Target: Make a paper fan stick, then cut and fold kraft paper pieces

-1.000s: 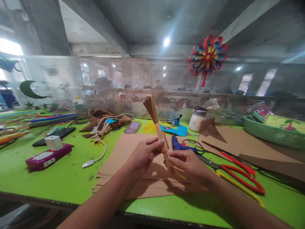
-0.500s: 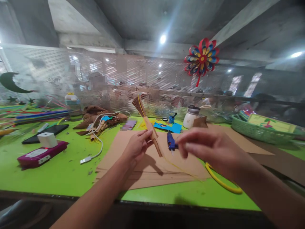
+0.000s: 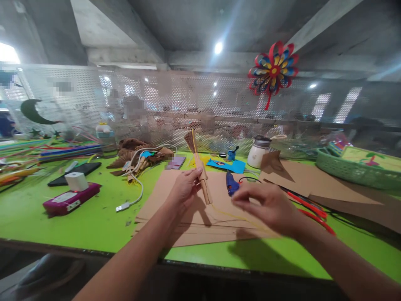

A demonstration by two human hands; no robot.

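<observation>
My left hand (image 3: pixel 185 188) is closed around the wrapped middle of a pleated brown paper piece (image 3: pixel 193 150), narrow like a small broom. Its folds spread a little at the top, and a rolled paper end (image 3: pixel 205 192) sticks out below my fingers. From that lower end a thin yellow thread (image 3: pixel 230 215) trails rightward over the brown cardboard sheets (image 3: pixel 181 232). My right hand (image 3: pixel 266 205) hovers above the sheets, thumb and fingers pinched; what they hold, if anything, I cannot make out. Just beyond those fingertips lies a blue glue gun (image 3: pixel 232 184).
Red-handled scissors (image 3: pixel 308 205) lie partly behind my right arm. At the left are a purple power bank (image 3: pixel 72 200), a white cable (image 3: pixel 138 194) and a black tablet-like slab (image 3: pixel 75 173). A white bottle (image 3: pixel 258 152) and green basket (image 3: pixel 354 167) stand at the back right.
My right hand has shifted slightly right and down, uncovering more of the glue gun. The red scissors handles now show, and the yellow loop near my right forearm is hidden. The paper piece is more upright.
</observation>
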